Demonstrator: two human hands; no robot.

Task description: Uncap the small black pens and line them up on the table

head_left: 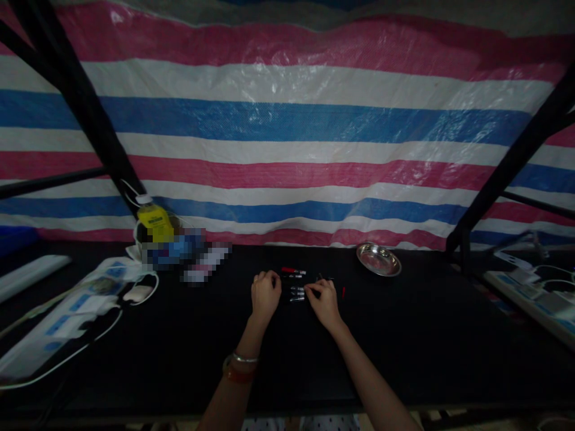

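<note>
Several small pen-like sticks lie in a loose row between my hands; a red pen is at the far side, and dark pens with shiny clear parts are nearer. My left hand rests at their left ends, fingers curled and pressed together; whatever is in them is hidden against the dark surface. Thumb and forefinger of my right hand meet in a pinch right at the right ends of the dark pens. I cannot tell whether it grips one. A small red piece lies just right of that hand.
A round metal dish sits at the back right of the black table. On the left are power strips with cables and a yellow bottle. Striped sheeting hangs behind, between black frame posts.
</note>
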